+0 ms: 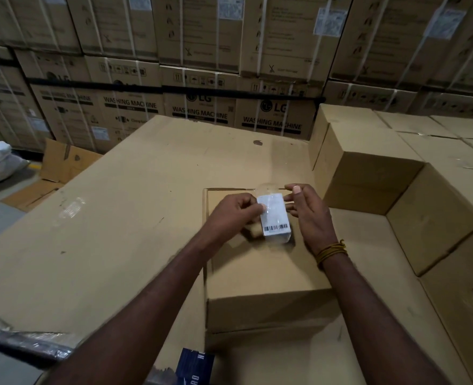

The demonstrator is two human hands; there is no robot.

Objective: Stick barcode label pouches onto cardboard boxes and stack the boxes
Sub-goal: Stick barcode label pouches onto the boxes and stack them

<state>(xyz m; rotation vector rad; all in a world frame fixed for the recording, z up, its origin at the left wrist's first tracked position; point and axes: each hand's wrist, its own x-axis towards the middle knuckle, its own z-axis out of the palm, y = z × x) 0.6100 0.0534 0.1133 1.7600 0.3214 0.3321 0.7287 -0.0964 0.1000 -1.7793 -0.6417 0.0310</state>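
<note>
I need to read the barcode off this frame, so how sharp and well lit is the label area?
Head view: the label pouch is slightly motion-blurred, bars visible but digits unreadable; dim overhead light, hands casting a dark shadow on the box beneath; clear film shows faint glare; wide-angle lens bends the stacked cartons behind.

The label pouch (pixel 274 218) print is too blurred to read, and a blue item (pixel 195 366) is cut off below

The pouch (pixel 274 218) hangs seemingly just above the box (pixel 263 273), stacked boxes (pixel 368 173) right.
</note>
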